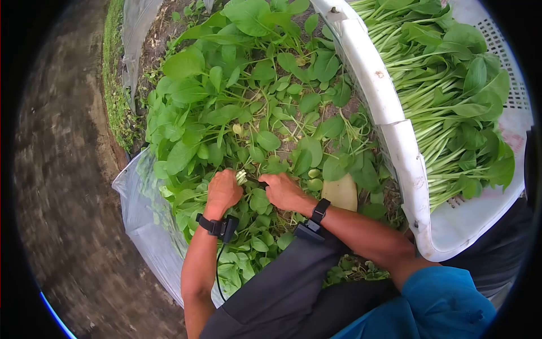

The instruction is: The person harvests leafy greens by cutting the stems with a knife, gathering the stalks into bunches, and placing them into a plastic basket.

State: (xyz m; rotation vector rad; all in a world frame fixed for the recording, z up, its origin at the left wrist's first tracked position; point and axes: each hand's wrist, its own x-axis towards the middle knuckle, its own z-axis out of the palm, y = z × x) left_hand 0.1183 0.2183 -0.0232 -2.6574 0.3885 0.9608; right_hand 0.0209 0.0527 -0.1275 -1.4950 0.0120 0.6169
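Left hand (224, 189) grips cut stems (241, 177); right hand (282, 191) beside.

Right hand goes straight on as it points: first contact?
Probably the pale stem ends in the left hand, just across from the right hand; depth is unclear.

The left hand (224, 191) is closed, back of the hand upward, its forearm running nearly straight up the view. The right hand (282, 191) is curled just beside it, knuckles up, its forearm slanting in from the lower right. The wrists are nearly straight, the right elbow bent.
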